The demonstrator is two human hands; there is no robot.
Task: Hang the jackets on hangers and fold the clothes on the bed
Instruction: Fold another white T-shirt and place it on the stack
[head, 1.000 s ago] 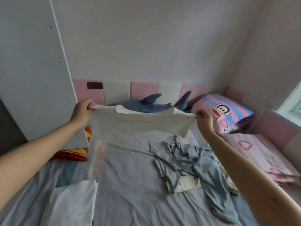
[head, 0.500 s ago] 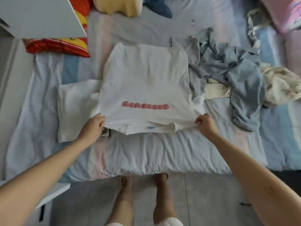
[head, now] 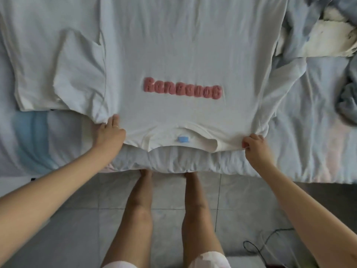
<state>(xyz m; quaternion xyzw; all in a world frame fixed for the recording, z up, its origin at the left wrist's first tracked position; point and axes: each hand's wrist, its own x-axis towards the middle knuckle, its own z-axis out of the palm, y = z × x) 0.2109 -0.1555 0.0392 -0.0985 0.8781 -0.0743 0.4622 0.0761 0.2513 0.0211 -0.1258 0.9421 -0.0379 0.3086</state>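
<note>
A white T-shirt (head: pixel 185 55) with pink raised lettering lies spread flat on the bed, collar and blue neck label toward me at the near edge. My left hand (head: pixel 109 130) grips its left shoulder corner, fingers curled into the cloth. My right hand (head: pixel 255 147) pinches the right shoulder corner. A folded white garment (head: pixel 48 55) lies on the bed to the left, partly under the shirt's sleeve.
A crumpled heap of grey-blue clothes (head: pixel 313 35) with a cream garment (head: pixel 332 41) lies at the upper right. The bed's near edge (head: pixel 193 163) runs across the middle; my legs stand against it on the tiled floor. A black cable (head: pixel 258 246) lies on the floor, lower right.
The shirt went from held up in the air to laid flat on the bed. Since half a second ago the view has closed in on it; both hands still hold the shoulders.
</note>
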